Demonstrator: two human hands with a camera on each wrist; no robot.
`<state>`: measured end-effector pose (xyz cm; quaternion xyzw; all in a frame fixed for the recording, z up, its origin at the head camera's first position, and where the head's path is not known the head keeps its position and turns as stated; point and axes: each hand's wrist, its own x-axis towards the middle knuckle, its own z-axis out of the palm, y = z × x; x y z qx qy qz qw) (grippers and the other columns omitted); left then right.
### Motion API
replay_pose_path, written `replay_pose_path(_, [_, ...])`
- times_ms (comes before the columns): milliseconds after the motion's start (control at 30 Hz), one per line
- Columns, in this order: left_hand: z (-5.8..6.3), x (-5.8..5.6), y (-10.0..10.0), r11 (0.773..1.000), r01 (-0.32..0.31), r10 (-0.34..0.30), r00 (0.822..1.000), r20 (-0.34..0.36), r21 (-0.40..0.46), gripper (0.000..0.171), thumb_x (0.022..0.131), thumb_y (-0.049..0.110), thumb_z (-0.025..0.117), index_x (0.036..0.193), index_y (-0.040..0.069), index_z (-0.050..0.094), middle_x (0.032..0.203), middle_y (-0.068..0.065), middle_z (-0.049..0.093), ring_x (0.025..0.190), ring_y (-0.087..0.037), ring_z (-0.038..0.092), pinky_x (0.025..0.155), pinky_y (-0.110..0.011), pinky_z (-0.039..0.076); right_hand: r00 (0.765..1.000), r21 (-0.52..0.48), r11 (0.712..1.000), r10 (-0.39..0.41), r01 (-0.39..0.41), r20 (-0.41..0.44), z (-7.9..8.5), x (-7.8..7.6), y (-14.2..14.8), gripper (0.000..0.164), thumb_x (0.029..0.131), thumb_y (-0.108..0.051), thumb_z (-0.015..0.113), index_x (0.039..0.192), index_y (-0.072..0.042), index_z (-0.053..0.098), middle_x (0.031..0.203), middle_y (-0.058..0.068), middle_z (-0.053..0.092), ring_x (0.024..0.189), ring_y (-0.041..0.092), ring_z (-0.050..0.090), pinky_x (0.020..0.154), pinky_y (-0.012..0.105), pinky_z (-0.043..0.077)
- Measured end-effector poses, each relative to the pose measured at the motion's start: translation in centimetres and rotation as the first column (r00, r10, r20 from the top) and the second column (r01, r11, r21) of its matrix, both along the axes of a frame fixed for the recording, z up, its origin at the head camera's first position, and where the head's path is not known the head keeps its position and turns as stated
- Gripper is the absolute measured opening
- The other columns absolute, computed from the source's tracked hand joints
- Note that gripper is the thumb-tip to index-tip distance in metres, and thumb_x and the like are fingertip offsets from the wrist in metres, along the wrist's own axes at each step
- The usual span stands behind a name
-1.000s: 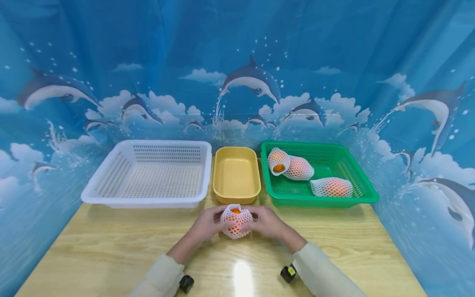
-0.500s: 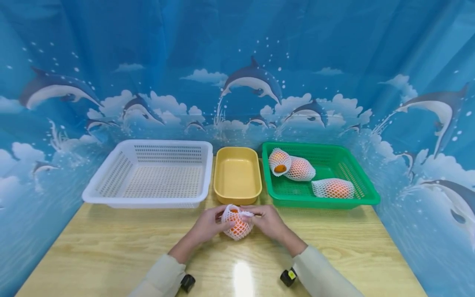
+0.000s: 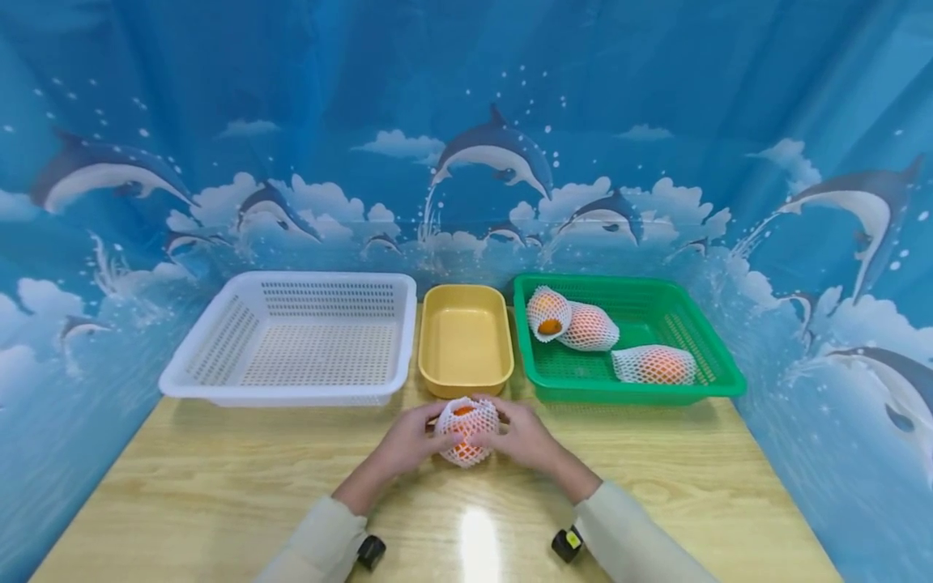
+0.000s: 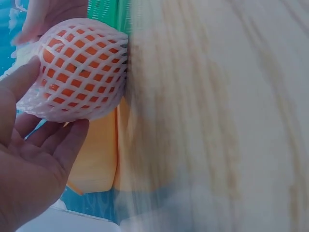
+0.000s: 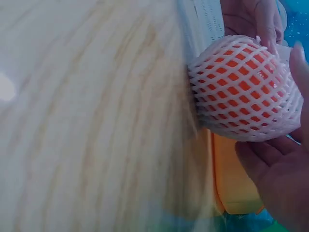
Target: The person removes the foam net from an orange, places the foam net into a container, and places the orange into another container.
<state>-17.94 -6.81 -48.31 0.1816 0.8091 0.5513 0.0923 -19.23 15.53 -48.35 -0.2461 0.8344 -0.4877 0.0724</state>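
From the head camera, an orange fruit [image 3: 459,449] in a white net sleeve sits between two bare hands, just in front of a smooth yellow tub [image 3: 466,348]. The left hand [image 3: 410,444] grips its left side and the right hand [image 3: 526,437] its right, thumbs toward the person. The table [image 3: 219,486] has pale, glossy wood grain. A slotted white plastic basket [image 3: 321,356] stands left of the tub; a green one [image 3: 576,376] to its right holds three netted fruits [image 3: 662,366].

From the left wrist, the fruit is rounded, its orange skin showing through diamond-shaped gaps in the foamy net; the left thumb and fingertips press against it.

From the right wrist, the right fingers curl beneath the fruit, the thumb lying along the netting.
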Motion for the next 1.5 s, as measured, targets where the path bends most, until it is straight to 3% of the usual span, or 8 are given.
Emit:
replay_pose_path(200, [0.21,0.1,0.14,0.996,-0.047,0.038,0.993,-0.108,-0.079,0.028,0.086,0.022,0.074,0.107,0.005,0.071,0.092,-0.006,0.072,0.078,-0.012,0.064,0.066,-0.023,0.056,0.99,0.029,0.996,0.077,-0.081,0.121,-0.12,0.23,-0.27,0.088,0.074,-0.033,0.084,0.146,-0.007,0.041,0.132,0.006,0.058,0.111,0.017,0.06,0.096,0.031,0.049])
replay_pose_path(367, [0.41,0.3,0.13,0.98,-0.14,0.118,0.981,-0.156,-0.14,0.011,0.085,0.022,0.075,0.084,0.011,0.073,0.07,0.006,0.064,0.06,-0.006,0.051,0.054,-0.021,0.046,0.992,0.06,0.995,0.079,-0.085,0.1,-0.06,0.29,-0.46,0.085,0.074,-0.034,0.085,0.144,-0.008,0.045,0.132,0.003,0.059,0.112,0.015,0.059,0.097,0.031,0.048])
replay_pose_path(533, [0.32,0.73,-0.4,0.963,-0.186,0.143,0.966,-0.214,-0.196,0.019,0.085,0.019,0.074,0.069,0.014,0.064,0.059,0.009,0.051,0.053,-0.005,0.042,0.048,-0.02,0.039,0.986,0.068,0.99,0.11,-0.12,0.128,-0.19,0.51,-0.85,0.071,0.074,-0.036,0.084,0.134,-0.011,0.055,0.116,-0.003,0.065,0.102,0.011,0.062,0.09,0.027,0.052])
replay_pose_path(667, [0.11,0.84,-0.64,0.97,-0.169,0.137,0.973,-0.186,-0.173,0.018,0.087,0.028,0.072,0.088,0.011,0.072,0.071,0.004,0.064,0.063,-0.006,0.055,0.056,-0.019,0.049,0.986,0.061,0.993,0.091,-0.1,0.137,-0.21,0.59,-0.92,0.063,0.075,-0.037,0.083,0.127,-0.012,0.06,0.106,-0.006,0.067,0.093,0.01,0.063,0.082,0.025,0.054])
replay_pose_path(867, [-0.43,0.62,-0.63,0.997,-0.053,0.052,0.998,-0.022,-0.057,0.057,0.085,0.031,0.074,0.129,-0.001,0.057,0.116,-0.017,0.067,0.099,-0.025,0.067,0.079,-0.024,0.057,0.992,0.044,0.995,0.082,-0.086,0.092,-0.24,0.39,-0.46,0.056,0.08,-0.034,0.079,0.127,-0.01,0.061,0.11,0.0,0.069,0.094,0.012,0.065,0.081,0.026,0.055])
replay_pose_path(1133, [-0.33,0.61,-0.59,1.0,-0.006,0.006,1.0,0.021,-0.016,0.062,0.083,0.029,0.077,0.133,-0.001,0.054,0.123,-0.018,0.063,0.107,-0.03,0.064,0.086,-0.03,0.056,0.997,0.038,0.996,0.08,-0.08,0.0,-0.42,0.26,-0.06,0.058,0.085,-0.034,0.074,0.135,-0.011,0.057,0.138,0.002,0.056,0.124,0.022,0.055,0.104,0.039,0.044])
replay_pose_path(1300, [-0.19,0.54,-0.42,1.0,0.002,-0.002,1.0,0.022,-0.018,0.065,0.083,0.03,0.077,0.135,0.0,0.053,0.124,-0.017,0.063,0.109,-0.028,0.063,0.088,-0.029,0.055,0.997,0.05,0.998,0.04,-0.036,-0.07,-0.26,0.23,-0.06,0.05,0.089,-0.036,0.069,0.131,-0.012,0.061,0.137,-0.001,0.056,0.126,0.023,0.053,0.104,0.041,0.043])
replay_pose_path(1500, [-0.09,0.44,-0.08,1.0,-0.001,0.001,1.0,0.018,-0.003,0.064,0.083,0.027,0.077,0.135,-0.001,0.051,0.124,-0.017,0.062,0.109,-0.028,0.063,0.089,-0.03,0.054,0.993,-0.044,0.997,-0.066,0.062,-0.101,-0.27,0.35,-0.53,0.035,0.086,-0.028,0.072,0.114,-0.007,0.071,0.125,0.004,0.064,0.117,0.022,0.061,0.1,0.038,0.047])
